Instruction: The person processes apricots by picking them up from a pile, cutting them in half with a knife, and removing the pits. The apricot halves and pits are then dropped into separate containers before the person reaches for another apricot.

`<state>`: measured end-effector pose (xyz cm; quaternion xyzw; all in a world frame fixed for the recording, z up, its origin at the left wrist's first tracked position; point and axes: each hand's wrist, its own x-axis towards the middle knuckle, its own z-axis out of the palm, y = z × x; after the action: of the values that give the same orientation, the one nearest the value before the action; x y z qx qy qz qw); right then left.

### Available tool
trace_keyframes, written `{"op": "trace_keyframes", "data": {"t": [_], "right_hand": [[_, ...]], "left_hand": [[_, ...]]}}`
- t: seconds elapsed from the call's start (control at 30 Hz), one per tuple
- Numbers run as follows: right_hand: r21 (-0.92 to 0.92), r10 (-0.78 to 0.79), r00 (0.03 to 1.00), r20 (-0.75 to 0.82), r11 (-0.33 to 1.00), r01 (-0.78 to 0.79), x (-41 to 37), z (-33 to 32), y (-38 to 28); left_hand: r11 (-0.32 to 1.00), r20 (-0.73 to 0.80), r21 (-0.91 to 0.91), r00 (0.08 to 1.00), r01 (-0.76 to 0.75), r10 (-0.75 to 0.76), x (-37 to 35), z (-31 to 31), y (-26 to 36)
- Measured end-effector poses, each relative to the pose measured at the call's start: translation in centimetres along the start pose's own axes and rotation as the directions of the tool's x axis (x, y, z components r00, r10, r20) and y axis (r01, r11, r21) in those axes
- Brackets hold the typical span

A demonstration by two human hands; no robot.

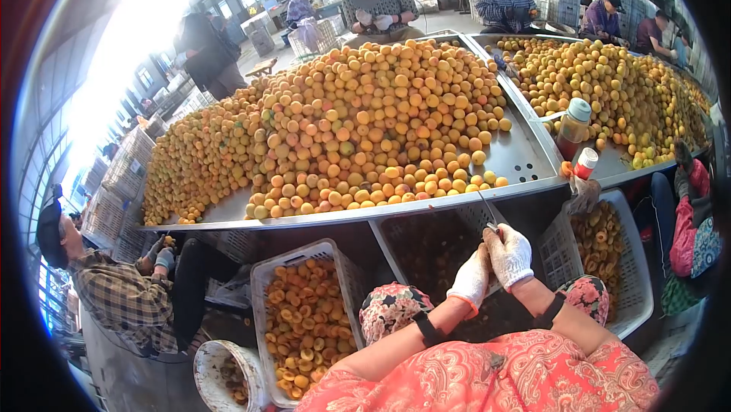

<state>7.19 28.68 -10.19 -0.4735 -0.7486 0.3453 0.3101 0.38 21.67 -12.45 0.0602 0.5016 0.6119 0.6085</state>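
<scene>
My left hand, in a white knitted glove, is closed against my right one, and whatever lies inside its fingers is hidden. My right hand, gloved too, is wrapped round the handle of a knife whose thin blade points up and away from me. Both hands meet above a dark bin below the table edge. Beyond them a large pile of apricots covers much of the metal table.
Left of my knees stands a white crate of halved apricots, beside a white bucket. Another crate is at the right. A bottle and a red-and-white container stand on the table. Co-workers sit around it.
</scene>
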Motion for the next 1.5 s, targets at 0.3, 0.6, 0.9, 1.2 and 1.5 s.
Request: {"op": "trace_keyframes", "data": {"t": [0.3, 0.6, 0.9, 1.2, 1.5], "right_hand": [[-0.077, 0.084, 0.986, 0.142, 0.994, -0.073, 1.2, 2.5, -1.4], [-0.151, 0.098, 0.975, 0.201, 0.986, -0.068, 1.8, 4.3, -2.4], [-0.182, -0.07, 0.99, 0.122, 0.979, 0.092, 1.0, 4.7, -2.3], [-0.152, 0.043, 0.984, 0.173, 0.988, -0.016, 0.9, 4.9, -3.3], [-0.144, -0.181, 0.969, 0.169, 0.968, 0.206, 0.3, 6.9, -2.1]], "left_hand": [[0.993, 0.016, -0.092, 0.997, 0.077, -0.076, 0.0, -1.6, 2.8], [0.996, -0.031, -0.087, 0.999, 0.02, -0.023, 0.4, -3.6, 2.7], [0.966, 0.231, -0.154, 0.958, 0.208, -0.17, -0.7, -4.4, 3.3], [0.958, -0.044, -0.232, 0.982, 0.169, -0.183, 0.5, -4.2, 3.0], [0.85, -0.029, -0.439, 0.941, 0.291, -0.337, -0.4, -4.7, 2.6]]}}
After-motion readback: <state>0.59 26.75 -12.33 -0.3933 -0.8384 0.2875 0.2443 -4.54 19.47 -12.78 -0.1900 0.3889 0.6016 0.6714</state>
